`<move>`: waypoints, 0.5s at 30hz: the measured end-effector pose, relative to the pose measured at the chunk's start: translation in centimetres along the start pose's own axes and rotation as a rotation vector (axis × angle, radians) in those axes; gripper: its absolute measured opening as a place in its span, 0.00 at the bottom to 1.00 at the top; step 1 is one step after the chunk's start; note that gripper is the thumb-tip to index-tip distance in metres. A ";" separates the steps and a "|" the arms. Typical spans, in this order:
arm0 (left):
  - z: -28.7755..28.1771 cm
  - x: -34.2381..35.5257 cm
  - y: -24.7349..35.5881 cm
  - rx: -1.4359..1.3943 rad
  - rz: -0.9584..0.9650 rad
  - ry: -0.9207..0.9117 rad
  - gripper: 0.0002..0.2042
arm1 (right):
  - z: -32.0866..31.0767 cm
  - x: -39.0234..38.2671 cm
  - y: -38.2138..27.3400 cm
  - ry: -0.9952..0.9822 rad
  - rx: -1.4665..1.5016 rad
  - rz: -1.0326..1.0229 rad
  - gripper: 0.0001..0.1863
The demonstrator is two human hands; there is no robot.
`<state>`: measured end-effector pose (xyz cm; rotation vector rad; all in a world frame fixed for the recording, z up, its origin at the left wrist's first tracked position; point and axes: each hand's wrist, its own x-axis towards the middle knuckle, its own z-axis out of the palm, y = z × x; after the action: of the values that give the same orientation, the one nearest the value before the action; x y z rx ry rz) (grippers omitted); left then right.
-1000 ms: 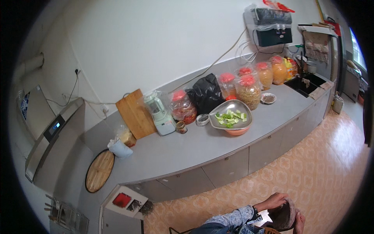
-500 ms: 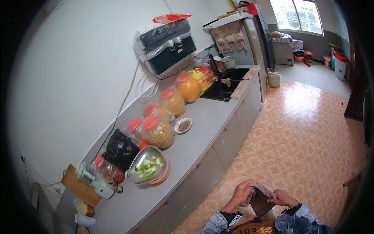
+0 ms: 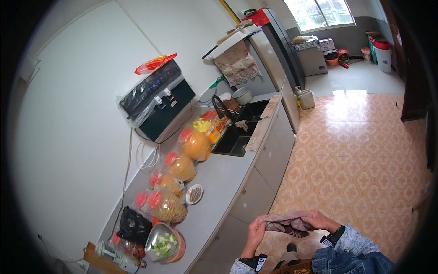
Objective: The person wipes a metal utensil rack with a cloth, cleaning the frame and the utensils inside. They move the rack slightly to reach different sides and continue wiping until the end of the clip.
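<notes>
Between my two hands stretches a greyish-pink cloth (image 3: 288, 219), partly folded and sagging in the middle, with a darker patterned underside. My left hand (image 3: 256, 233) is closed on its left end, the fingers curled round the edge. On the opposite end, my right hand (image 3: 322, 222) grips the cloth with the fingertips hidden in its folds. Both hands are in front of my body, over the patterned floor and to the right of the counter.
A grey counter (image 3: 207, 195) runs along the wall with a double black sink (image 3: 233, 142). On it stand several red-lidded jars (image 3: 169, 208), a small white dish (image 3: 194, 194), a metal bowl of chopped greens (image 3: 153, 239) and a black bag (image 3: 135, 224). A water dispenser (image 3: 157, 100) hangs above.
The cloth has been raised and pulled wider; before, it hung down folded between my closer hands. My hands have moved apart, the left further left. The view has turned.
</notes>
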<state>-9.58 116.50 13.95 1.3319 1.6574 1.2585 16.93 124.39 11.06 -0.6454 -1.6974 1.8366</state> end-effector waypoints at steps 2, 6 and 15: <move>0.3 2.6 -0.6 -0.002 0.001 0.002 0.10 | -1.4 3.4 -0.1 0.044 0.078 0.042 0.18; 0.3 9.4 -2.9 -0.016 -0.007 0.001 0.10 | -3.9 10.4 -0.2 0.061 0.301 -0.003 0.19; -4.9 27.9 -5.9 -0.042 0.037 -0.028 0.13 | -6.2 32.2 -6.0 -0.047 0.721 0.048 0.23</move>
<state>-23.35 141.87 12.01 1.3547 1.5855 1.2840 -2.00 151.14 17.19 -0.3340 -0.9238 2.3061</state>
